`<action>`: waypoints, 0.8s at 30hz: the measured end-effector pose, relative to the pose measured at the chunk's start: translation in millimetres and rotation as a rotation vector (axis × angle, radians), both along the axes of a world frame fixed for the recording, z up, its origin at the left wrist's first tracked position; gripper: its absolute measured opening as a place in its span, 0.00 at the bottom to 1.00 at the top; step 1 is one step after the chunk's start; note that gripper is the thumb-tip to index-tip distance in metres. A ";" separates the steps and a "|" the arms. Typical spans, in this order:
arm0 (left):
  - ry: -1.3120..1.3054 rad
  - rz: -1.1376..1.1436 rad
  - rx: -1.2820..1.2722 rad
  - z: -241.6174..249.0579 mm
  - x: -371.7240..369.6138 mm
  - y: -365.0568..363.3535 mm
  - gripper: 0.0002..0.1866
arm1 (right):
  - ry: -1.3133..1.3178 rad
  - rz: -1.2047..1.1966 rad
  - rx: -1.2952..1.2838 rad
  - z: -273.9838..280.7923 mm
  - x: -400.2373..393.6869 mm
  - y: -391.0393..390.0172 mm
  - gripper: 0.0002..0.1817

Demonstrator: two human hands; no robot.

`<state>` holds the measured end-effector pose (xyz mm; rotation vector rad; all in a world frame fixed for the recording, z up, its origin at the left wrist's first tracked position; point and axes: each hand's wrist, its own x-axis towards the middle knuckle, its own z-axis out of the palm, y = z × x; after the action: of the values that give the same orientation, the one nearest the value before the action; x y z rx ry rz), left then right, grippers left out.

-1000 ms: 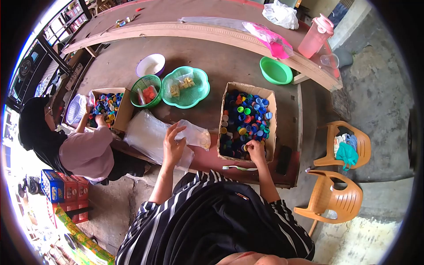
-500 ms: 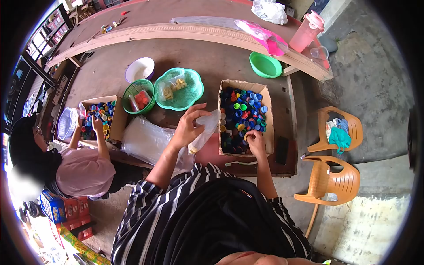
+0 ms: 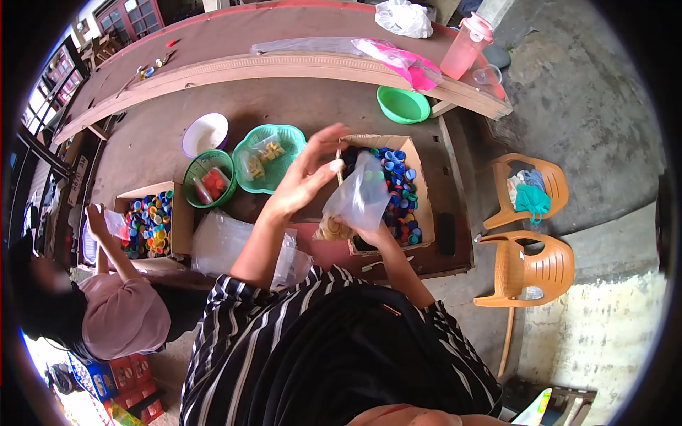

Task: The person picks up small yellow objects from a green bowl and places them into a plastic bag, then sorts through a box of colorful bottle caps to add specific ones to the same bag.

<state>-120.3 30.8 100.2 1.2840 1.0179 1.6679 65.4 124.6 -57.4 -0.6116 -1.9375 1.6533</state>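
A clear plastic bag (image 3: pixel 361 190) with yellowish caps (image 3: pixel 331 228) at its bottom end is held over the near left part of a cardboard box of bottle caps (image 3: pixel 425 206). My right hand (image 3: pixel 375 236) grips the bag low down, its fingers partly hidden behind the plastic. Just left of the bag my left hand (image 3: pixel 302 177) is raised with fingers extended and apart, slightly blurred, holding nothing. Mostly blue caps, with some red and green, fill the box.
Plastic bags (image 3: pixel 220 245) lie left of my arm. Beyond are a green tray (image 3: pixel 295 135) with filled packets, a green basket (image 3: pixel 188 186), a white bowl (image 3: pixel 206 126) and a light green basin (image 3: pixel 398 106). A co-worker (image 3: pixel 124 312) sits left by another cap box (image 3: pixel 181 220).
The bag has passed from my left hand to my right, which came away from the caps. My left hand has released it and risen. The co-worker's hands lifted with a small bag.
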 end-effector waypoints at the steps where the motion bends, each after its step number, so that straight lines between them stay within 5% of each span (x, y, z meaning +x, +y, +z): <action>1: 0.060 0.047 -0.009 -14.7 -8.1 2.4 0.52 | -0.014 -0.022 0.065 15.9 4.0 -1.0 0.15; 4: 0.278 -0.041 -0.183 -59.2 -10.6 -8.9 0.60 | -0.033 -0.045 -0.006 33.7 15.1 4.4 0.15; 5: 0.149 -0.176 -0.187 -66.4 0.8 -11.9 0.65 | 0.007 -0.061 -0.088 40.2 17.9 1.9 0.15; 11: -0.013 -0.327 -0.495 -147.6 21.5 -16.4 0.38 | -0.122 -0.029 -0.136 37.8 31.0 2.2 0.21; 18: 0.094 -0.191 -0.517 -145.4 -0.7 -39.0 0.23 | -0.013 0.048 -0.357 35.7 85.9 57.3 0.19; 24: -0.018 -0.150 -0.625 -165.9 -4.2 -50.6 0.19 | -0.736 -0.110 0.176 -36.4 118.2 90.2 0.09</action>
<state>-124.5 -19.8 -65.7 0.8965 1.2655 1.1126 183.6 214.9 -93.9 -1.3664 -2.4466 1.2585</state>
